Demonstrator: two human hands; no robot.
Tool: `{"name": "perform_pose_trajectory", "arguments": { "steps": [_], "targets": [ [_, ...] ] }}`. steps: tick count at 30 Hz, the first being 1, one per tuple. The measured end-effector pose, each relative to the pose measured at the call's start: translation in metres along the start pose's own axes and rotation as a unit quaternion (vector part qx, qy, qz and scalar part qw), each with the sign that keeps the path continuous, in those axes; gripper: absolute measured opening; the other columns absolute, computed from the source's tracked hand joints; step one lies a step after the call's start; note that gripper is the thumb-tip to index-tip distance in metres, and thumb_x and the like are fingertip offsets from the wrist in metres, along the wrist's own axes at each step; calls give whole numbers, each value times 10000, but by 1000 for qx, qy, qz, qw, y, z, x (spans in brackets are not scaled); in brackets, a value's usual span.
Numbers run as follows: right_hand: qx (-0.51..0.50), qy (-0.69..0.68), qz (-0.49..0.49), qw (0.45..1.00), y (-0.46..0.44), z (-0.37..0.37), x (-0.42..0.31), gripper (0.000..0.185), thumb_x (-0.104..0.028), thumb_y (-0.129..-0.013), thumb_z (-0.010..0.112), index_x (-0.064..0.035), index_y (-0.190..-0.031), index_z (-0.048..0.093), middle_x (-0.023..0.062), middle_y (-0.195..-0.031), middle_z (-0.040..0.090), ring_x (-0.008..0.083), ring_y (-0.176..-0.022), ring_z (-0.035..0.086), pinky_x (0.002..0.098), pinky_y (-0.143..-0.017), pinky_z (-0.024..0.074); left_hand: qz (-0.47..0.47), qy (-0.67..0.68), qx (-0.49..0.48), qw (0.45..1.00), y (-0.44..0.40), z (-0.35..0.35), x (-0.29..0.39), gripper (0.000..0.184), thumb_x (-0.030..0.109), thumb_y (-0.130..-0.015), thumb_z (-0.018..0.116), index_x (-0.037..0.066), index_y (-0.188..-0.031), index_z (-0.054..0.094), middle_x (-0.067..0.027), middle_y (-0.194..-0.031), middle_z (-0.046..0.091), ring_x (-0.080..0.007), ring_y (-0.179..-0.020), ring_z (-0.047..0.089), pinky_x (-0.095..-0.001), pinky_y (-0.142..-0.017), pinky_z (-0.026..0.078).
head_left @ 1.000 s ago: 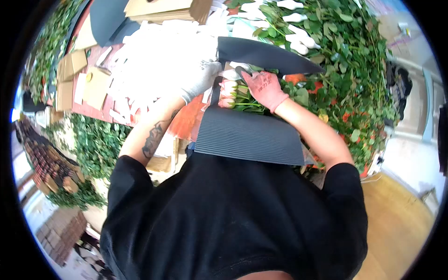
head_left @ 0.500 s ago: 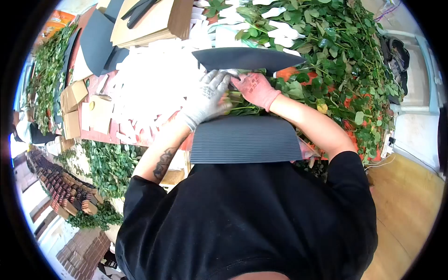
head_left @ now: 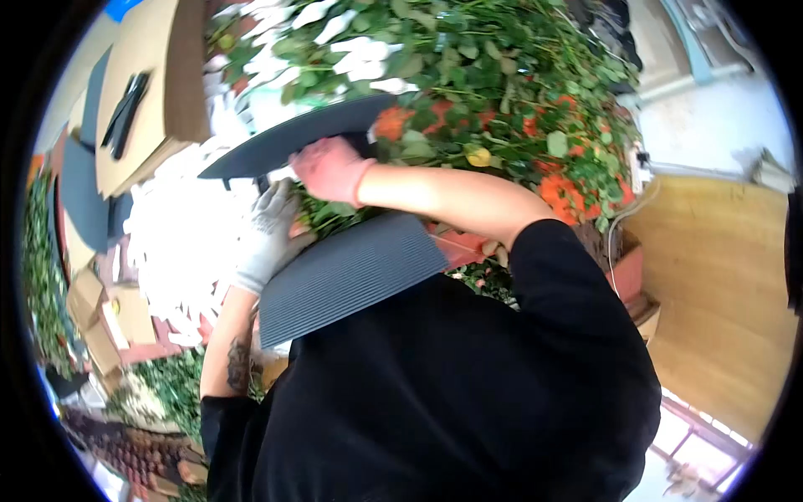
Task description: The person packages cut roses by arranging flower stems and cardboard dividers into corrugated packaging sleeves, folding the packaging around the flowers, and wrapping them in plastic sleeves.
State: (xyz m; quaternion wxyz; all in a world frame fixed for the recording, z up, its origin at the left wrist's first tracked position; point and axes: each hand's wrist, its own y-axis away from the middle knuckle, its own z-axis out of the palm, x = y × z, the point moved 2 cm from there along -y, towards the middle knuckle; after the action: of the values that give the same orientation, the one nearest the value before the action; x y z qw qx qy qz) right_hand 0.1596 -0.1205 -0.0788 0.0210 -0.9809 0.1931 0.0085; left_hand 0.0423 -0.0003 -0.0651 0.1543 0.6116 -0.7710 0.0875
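My left hand (head_left: 266, 234), in a whitish glove, lies at the left side of a dark corrugated sheet, fingers stretched forward and thumb apart. My right hand (head_left: 330, 170), in a pink glove, is closed, its fingertips bent down by the raised far flap (head_left: 309, 130) of dark sheet; what they pinch is hidden. Toward my body, the sheet's ribbed near flap (head_left: 351, 276) lies against my black shirt. Between the flaps, green leaves and stems (head_left: 330, 219) show beneath my hands.
Leafy flower stems (head_left: 493, 67) cover the table's far right. Several white sleeves (head_left: 180, 243) lie in a heap at the left. Behind them stands a cardboard stack (head_left: 150, 50) with a black tool (head_left: 125, 115) on it. A cable (head_left: 623, 226) hangs at the right.
My view has turned and shifted, so the table appears rotated and the hands farther left. My right hand is now nearer the far flap, fingers curled; both hands stay at the dark sheet.
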Motion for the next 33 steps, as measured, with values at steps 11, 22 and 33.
{"name": "perform_pose_trajectory", "arguments": {
  "steps": [11,22,33],
  "targets": [
    [-163,-80,116,977,4,-31,8,294,-156,-720,525,0,-940,643,173,-926,662,296,-845,657,396,-706,517,-37,-19,-66,997,0,-3,1,695,416,-719,694,39,-1273,510,-151,-1428,355,-316,-1304,341,-424,-1073,258],
    [-137,-236,181,945,43,-73,34,320,-271,-719,574,-41,-915,678,178,-973,660,304,-921,640,387,-833,490,-40,-28,-58,997,0,4,-1,677,433,-703,701,69,-1250,538,-161,-1419,362,-325,-1286,360,-437,-1062,269],
    [-279,-278,84,915,46,-48,58,365,-301,-727,599,-76,-1013,639,127,-1016,647,311,-932,602,372,-808,460,-25,-54,-84,995,0,6,-6,600,489,-744,636,103,-1200,583,-162,-1413,368,-305,-1302,345,-420,-1060,283]
  ]
}}
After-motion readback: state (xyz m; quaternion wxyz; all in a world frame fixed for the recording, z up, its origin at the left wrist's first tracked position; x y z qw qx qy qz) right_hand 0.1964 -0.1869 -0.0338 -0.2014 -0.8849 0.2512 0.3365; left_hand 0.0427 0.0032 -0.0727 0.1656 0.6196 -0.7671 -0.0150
